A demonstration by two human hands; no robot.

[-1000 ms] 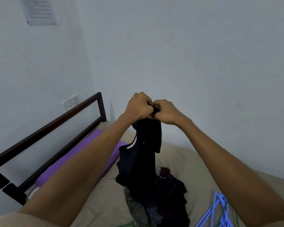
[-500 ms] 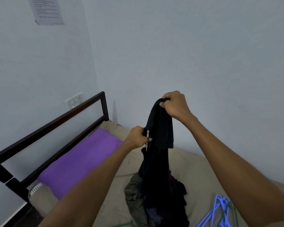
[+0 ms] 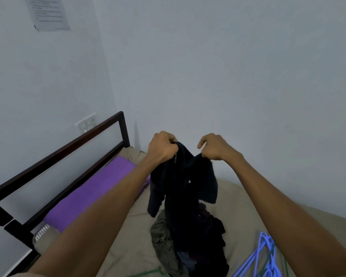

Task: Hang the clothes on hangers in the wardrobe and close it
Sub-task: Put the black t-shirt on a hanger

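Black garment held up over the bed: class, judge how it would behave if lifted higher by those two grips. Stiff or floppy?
Probably floppy: the black garment sags between the left hand and right hand and hangs in loose folds. Likely light, since fingertip pinches hold it. Its lower end seems to reach the clothes pile, so it may drag pieces along.

Bed (image 3: pixel 128 242) is covered w/ a beige sheet; dark frame rail (image 3: pixel 54 156) is seen at the left. A purple pillow (image 3: pixel 92 194) is laid along the rail side. A heap of dark clothes (image 3: pixel 188 246) is piled mid-bed. Blue hangers (image 3: pixel 262 256) are lain at the right, nr the heap.
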